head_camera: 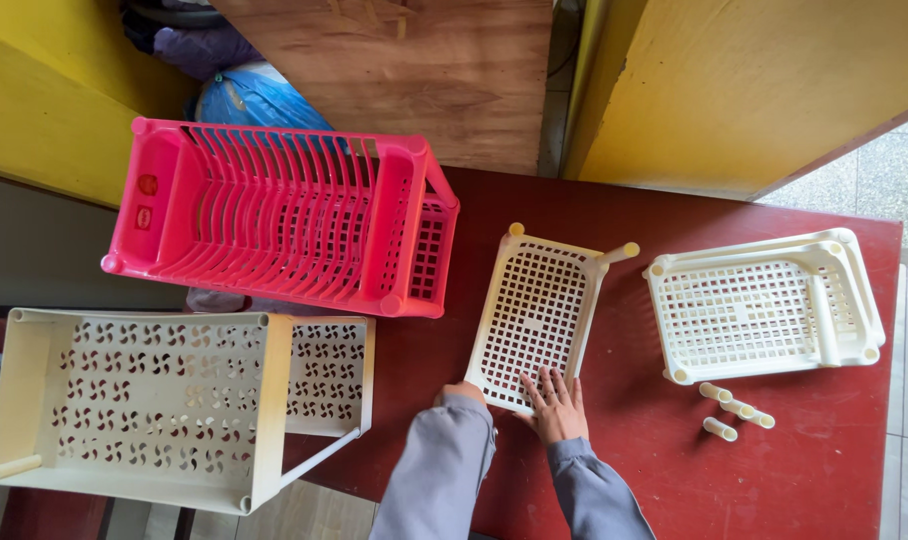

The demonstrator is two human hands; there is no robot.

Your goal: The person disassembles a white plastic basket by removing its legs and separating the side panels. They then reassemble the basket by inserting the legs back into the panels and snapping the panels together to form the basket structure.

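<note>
Lying mid-table, cream lattice shelf (534, 320), long axis running near-to-far. Right hand (557, 402) flat on its near edge, fingers spread, gripping nothing. Left hand (461, 392) at near-left corner; grip mostly hidden, cannot tell.

A dark red surface (624, 460) fills the lower right of the frame. On it lie a cream grid tray (534, 315) at centre, stacked cream trays (764, 308) right, and three short cream tubes (734, 410) below them.
</note>
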